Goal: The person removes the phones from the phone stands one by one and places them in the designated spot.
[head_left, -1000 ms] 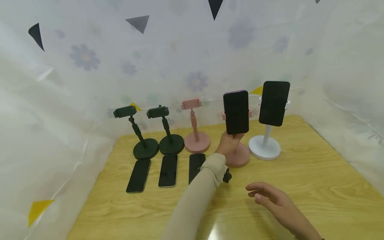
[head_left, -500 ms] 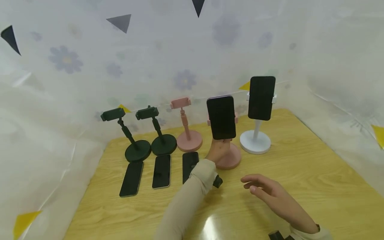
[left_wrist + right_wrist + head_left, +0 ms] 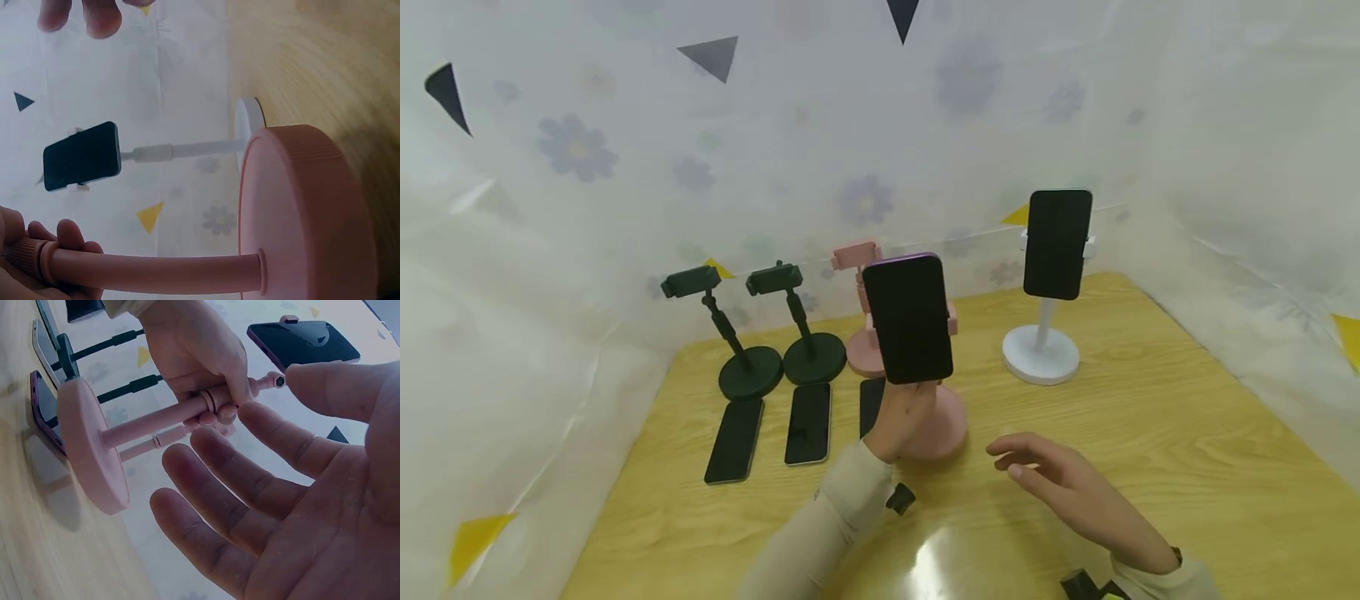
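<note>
My left hand [image 3: 908, 410] grips the pole of a pink phone stand [image 3: 942, 432], just under the dark phone [image 3: 910, 321] clamped upright in it. The left wrist view shows the pink pole [image 3: 156, 272] running from my fingers [image 3: 62, 236] to the round base [image 3: 306, 212]. My right hand [image 3: 1037, 471] hovers open over the table, right of that base, and touches nothing. In the right wrist view the open right hand [image 3: 281, 506] faces the left hand [image 3: 194, 362] on the pole, with the phone [image 3: 303, 340] above.
A white stand [image 3: 1041, 357] holding a phone [image 3: 1057, 244] stands at the back right. Two dark stands [image 3: 750, 375] [image 3: 814, 358] and an empty pink stand [image 3: 859, 357] line the back left. Three phones [image 3: 733, 440] [image 3: 808, 422] [image 3: 871, 398] lie flat before them. Flowered sheeting walls the wooden table [image 3: 1150, 433].
My left hand has brought the pink stand and its phone leftward and nearer to me, away from the white stand. The right hand stayed open, drifting slightly left.
</note>
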The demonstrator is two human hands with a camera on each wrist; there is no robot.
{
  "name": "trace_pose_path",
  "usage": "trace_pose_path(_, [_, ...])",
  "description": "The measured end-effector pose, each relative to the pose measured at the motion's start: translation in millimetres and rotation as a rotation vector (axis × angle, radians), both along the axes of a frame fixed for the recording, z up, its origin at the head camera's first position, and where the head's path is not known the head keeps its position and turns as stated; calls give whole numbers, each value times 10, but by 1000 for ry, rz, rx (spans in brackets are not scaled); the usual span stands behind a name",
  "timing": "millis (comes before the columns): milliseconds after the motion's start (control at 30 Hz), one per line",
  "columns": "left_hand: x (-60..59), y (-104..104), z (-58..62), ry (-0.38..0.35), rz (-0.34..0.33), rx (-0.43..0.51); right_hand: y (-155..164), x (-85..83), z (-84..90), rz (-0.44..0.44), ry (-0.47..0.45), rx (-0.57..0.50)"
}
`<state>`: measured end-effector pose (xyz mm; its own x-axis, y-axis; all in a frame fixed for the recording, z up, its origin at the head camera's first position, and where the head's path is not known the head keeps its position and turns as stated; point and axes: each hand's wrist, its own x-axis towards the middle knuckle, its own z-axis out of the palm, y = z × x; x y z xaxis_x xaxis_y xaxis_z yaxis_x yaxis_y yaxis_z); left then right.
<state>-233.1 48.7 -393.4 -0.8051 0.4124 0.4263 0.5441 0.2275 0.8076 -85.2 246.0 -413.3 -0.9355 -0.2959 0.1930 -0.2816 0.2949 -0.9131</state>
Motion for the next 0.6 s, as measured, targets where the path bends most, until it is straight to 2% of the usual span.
trace_pose_path(100, [137,-103,-42,-60,4,-9,-36,-15,-7,7,-1,-5])
trace_pose_path(333, [450,-288,-80,-106,55,-61,-117,-59,-12,52,27,-13])
trace_pose_path(600, [611,-356,-211,-80,56,-76,-182,-78,6,64,4,3])
